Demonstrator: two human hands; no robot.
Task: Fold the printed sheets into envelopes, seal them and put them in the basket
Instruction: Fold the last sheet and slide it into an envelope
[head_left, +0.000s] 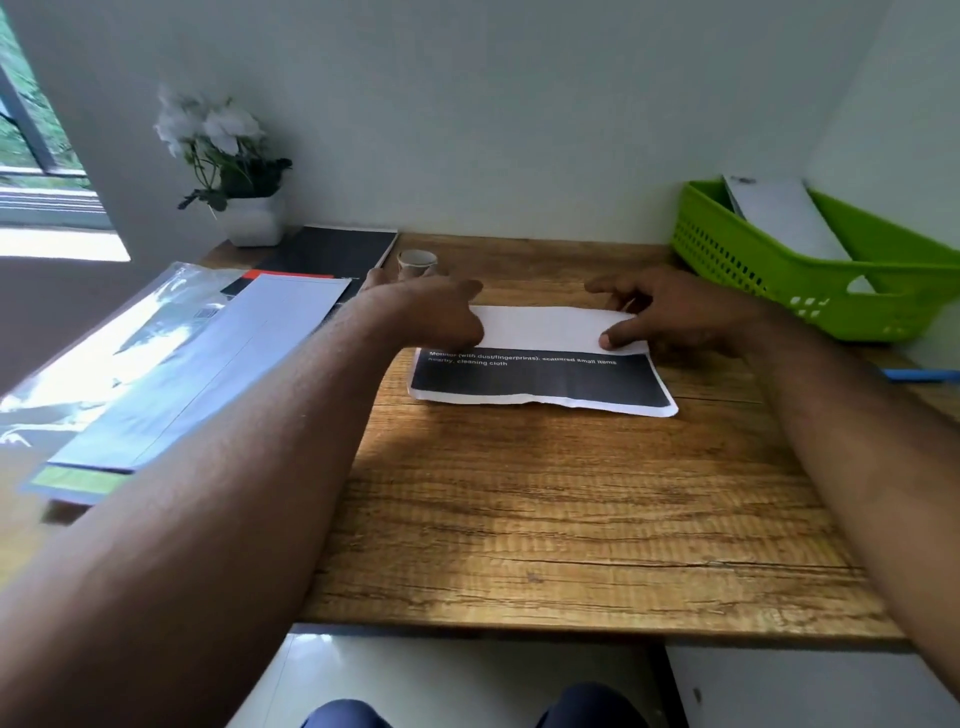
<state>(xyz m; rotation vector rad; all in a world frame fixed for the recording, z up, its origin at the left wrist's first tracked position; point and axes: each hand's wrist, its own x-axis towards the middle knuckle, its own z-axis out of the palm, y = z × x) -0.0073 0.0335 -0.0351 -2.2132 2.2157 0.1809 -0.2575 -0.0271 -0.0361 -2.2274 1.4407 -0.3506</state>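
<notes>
Both hands pressing flat on folded printed sheet (540, 371), left hand (431, 312), right hand (670, 312), fingers seemingly spread

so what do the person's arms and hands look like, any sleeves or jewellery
Both forearms are bare right up to the bottom edge of the picture, so no sleeves show. The left hand and right hand wear no gloves, and no watch, bracelet or ring can be seen. There are no markings or straps on either arm.
</notes>
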